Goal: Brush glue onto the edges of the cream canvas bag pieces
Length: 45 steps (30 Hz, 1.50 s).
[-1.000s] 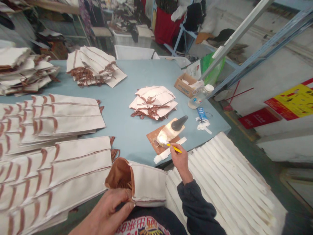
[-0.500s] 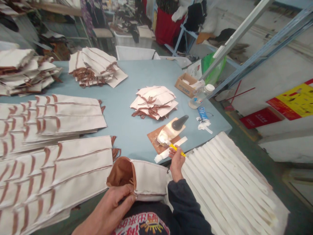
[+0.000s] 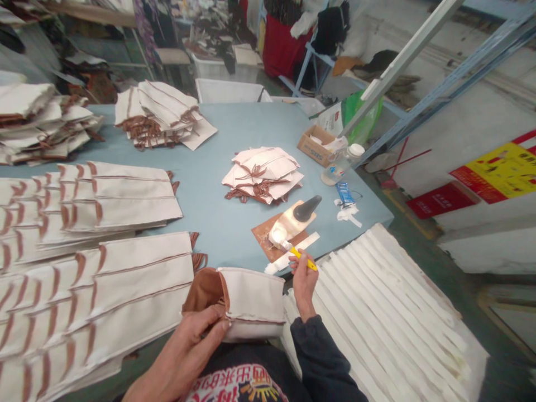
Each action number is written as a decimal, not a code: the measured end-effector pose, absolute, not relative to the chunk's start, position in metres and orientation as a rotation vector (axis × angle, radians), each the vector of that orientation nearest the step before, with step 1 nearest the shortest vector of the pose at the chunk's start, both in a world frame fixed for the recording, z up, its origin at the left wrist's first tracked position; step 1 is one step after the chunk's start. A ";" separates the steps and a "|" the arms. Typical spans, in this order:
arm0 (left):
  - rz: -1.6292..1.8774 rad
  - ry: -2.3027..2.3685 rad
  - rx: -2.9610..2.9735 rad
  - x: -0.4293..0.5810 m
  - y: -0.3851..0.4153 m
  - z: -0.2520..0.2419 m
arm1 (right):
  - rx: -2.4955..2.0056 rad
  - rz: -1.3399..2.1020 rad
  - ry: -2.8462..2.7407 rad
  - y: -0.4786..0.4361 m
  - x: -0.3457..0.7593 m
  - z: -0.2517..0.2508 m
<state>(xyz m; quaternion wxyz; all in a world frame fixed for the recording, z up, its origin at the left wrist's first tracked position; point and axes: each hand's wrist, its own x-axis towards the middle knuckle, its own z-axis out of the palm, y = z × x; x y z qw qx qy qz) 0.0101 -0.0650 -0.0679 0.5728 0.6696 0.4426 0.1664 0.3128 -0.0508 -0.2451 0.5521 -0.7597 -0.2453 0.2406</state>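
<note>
Cream pouch [image 3: 253,296] crosswise, mouth leftward, brush [image 3: 295,252] slanting, tip forward and left

Open lane of blue tabletop [image 3: 201,184], long stacks [image 3: 134,195] left, small pile [image 3: 264,170] right — cream container [image 3: 288,222] between pile and right hand [image 3: 305,281]

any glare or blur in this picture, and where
Head view: the cream container with a dark grey cone-shaped end glares nearly white at its near end, by the tip of the yellow-handled brush; head view: the dark red hanging cloth in the background looks soft.
</note>
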 end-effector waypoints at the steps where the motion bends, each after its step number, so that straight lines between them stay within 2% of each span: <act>1: 0.398 1.052 1.544 0.010 -0.064 -0.068 | -1.799 0.570 -0.644 -0.049 0.314 -0.242; 6: 0.456 1.102 1.397 0.011 -0.057 -0.060 | -1.788 0.617 -0.908 -0.045 0.323 -0.225; 11: 0.520 1.085 1.175 0.008 -0.055 -0.054 | -1.779 0.625 -0.811 -0.067 0.328 -0.203; 18: 0.529 0.979 1.096 0.003 -0.057 -0.062 | -1.607 0.544 -0.611 -0.097 0.306 -0.120; 22: 0.494 0.835 1.305 0.010 -0.051 -0.044 | -1.513 0.465 -0.862 -0.100 0.274 -0.081; 26: 0.466 0.619 1.576 0.023 -0.051 -0.022 | -1.478 0.307 -1.229 -0.084 0.251 -0.078; 31: 0.445 0.524 1.701 0.027 -0.065 -0.018 | -1.469 0.193 -1.331 -0.077 0.233 -0.090; 39: 0.233 0.898 1.687 -0.002 -0.067 -0.007 | -1.460 -0.054 -1.329 -0.094 0.234 -0.081; 45: 0.473 0.900 1.783 0.000 -0.053 0.000 | -1.386 -0.222 -1.526 -0.090 0.227 -0.059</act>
